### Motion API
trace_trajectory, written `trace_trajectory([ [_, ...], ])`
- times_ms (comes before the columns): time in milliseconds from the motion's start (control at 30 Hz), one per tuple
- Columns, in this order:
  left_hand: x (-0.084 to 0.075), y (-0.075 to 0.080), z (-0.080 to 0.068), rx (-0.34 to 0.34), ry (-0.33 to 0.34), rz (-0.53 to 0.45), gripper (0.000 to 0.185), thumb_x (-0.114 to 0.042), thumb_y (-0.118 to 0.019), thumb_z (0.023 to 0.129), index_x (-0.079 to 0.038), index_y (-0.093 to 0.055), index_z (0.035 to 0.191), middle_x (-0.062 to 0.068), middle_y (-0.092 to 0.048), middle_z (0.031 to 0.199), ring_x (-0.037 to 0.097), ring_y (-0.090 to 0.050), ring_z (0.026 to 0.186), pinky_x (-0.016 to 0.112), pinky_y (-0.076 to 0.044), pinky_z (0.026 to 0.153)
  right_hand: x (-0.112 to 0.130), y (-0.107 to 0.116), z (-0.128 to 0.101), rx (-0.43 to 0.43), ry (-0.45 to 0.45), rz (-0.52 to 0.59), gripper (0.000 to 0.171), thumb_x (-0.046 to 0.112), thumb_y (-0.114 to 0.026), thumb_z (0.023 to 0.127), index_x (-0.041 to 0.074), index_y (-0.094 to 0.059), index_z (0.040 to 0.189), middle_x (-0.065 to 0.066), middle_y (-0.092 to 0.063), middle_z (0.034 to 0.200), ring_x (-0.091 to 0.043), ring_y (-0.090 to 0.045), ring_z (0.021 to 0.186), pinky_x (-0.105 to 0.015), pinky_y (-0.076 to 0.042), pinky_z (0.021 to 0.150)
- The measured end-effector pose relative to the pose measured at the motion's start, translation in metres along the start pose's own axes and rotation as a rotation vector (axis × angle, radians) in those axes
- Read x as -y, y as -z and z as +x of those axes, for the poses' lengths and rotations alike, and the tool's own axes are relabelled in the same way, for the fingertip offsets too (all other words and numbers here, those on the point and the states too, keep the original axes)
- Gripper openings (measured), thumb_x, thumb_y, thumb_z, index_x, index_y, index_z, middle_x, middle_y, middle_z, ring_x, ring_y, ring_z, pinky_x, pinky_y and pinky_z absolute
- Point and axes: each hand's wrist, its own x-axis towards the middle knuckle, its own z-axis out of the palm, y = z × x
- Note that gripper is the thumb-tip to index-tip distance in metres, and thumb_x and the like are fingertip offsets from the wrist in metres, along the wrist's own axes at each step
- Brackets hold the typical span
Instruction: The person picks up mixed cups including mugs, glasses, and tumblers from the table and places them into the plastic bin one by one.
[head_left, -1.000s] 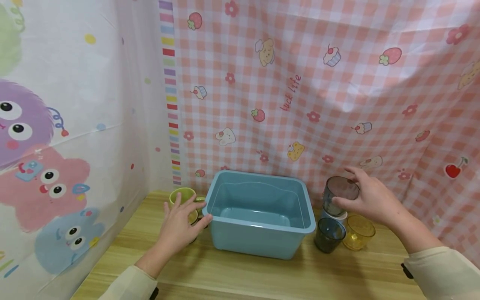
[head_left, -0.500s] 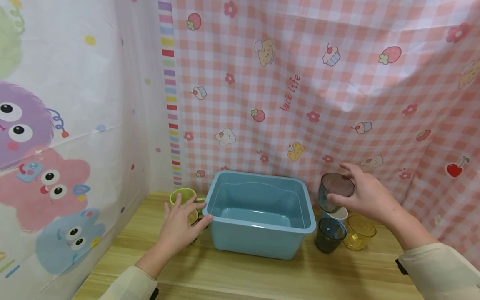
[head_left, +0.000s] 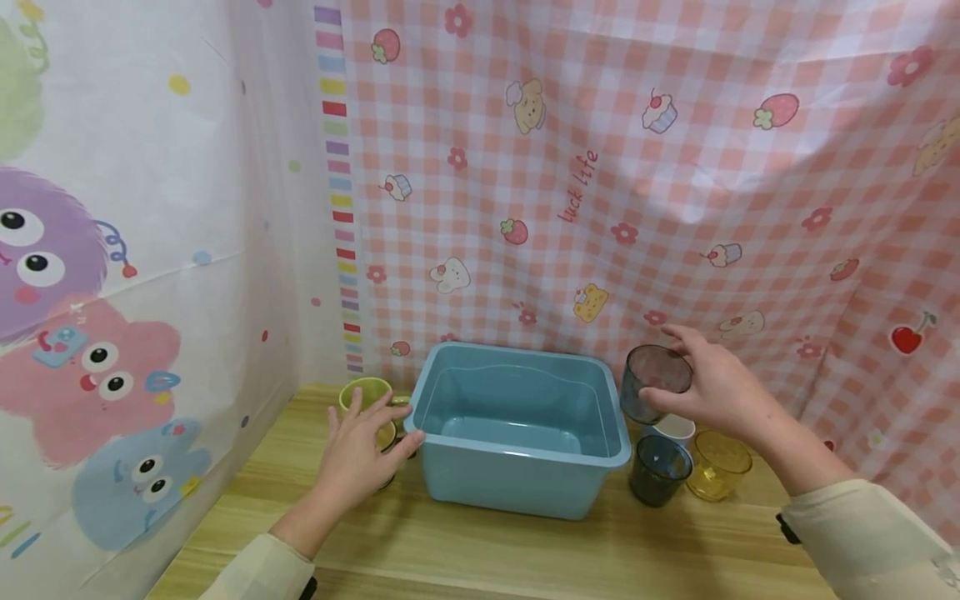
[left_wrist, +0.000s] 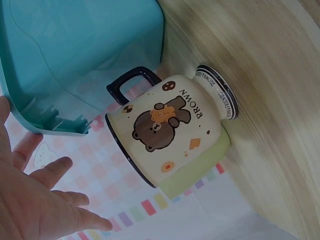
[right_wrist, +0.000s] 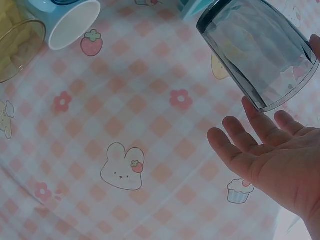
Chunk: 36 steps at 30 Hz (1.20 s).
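My right hand [head_left: 723, 392] holds a smoky grey see-through glass [head_left: 643, 398] near its rim, between thumb and fingers. The glass is raised off the table, just right of a blue plastic bin [head_left: 517, 485]. In the right wrist view the glass [right_wrist: 260, 55] shows fluted walls and a thick base. My left hand [head_left: 360, 454] is spread beside the bin's left corner, its fingers straight and gripping nothing. Below it stands a cream mug [left_wrist: 165, 125] with a bear print and dark handle, and behind that a green mug [head_left: 366, 392].
Under and beside the raised glass stand a blue cup with a white inside [head_left: 678, 427], a dark blue glass [head_left: 660, 473] and an amber glass [head_left: 720, 467]. A pink checked cloth [head_left: 480, 208] hangs behind the wooden table [head_left: 450, 550]; a white printed curtain [head_left: 262, 208] hangs at left.
My right hand has lifted the grey glass from over the blue cup and carried it left toward the bin. More of the blue cup now shows. My left hand has stayed still.
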Motion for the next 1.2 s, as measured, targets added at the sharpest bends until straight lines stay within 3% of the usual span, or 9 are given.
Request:
trace_trajectory([
  [200,0.001,0.000,-0.001,0.001,0.002,-0.004,0.056,-0.057,-0.072,0.098,-0.019,-0.071,0.139,0.017,-0.049,0.165,0.058,-0.018,0.161,0.088,-0.004,0.120,0.007,-0.004,0.001,-0.015,0.027,0.017,0.105,0.050,-0.088,0.086,0.007,-0.034,0.165,-0.034,-0.068,0.136,-0.045,-0.071,0.114,-0.062,-0.058,0.089],
  [467,0.000,0.000,-0.001,0.002,0.002,-0.007,0.056,-0.057,-0.072,0.098,-0.019,-0.071,0.139,0.017,-0.049,0.165,0.057,-0.018,0.161,0.088,-0.002,0.120,0.014,-0.009,0.004,0.011,0.037,0.038,0.105,0.051,-0.085,0.089,0.008,-0.030,0.167,-0.030,-0.062,0.147,-0.049,-0.068,0.123,-0.066,-0.056,0.095],
  [867,0.001,0.000,0.000,-0.006,-0.001,-0.006,0.058,-0.060,-0.071,0.098,-0.020,-0.071,0.140,0.017,-0.050,0.165,0.058,-0.019,0.160,0.088,-0.003,0.120,0.024,-0.014,0.013,0.022,0.070,0.034,0.098,0.047,-0.085,0.090,0.004,-0.036,0.163,-0.030,-0.069,0.137,-0.044,-0.072,0.115,-0.060,-0.059,0.092],
  [1200,0.001,0.001,0.001,0.001,0.018,0.018,0.057,-0.058,-0.072,0.098,-0.020,-0.071,0.140,0.016,-0.050,0.164,0.059,-0.028,0.157,0.086,-0.008,0.122,0.034,-0.020,0.018,0.050,0.082,0.063,0.098,0.048,-0.083,0.091,0.009,-0.033,0.165,-0.026,-0.062,0.149,-0.045,-0.067,0.125,-0.061,-0.058,0.095],
])
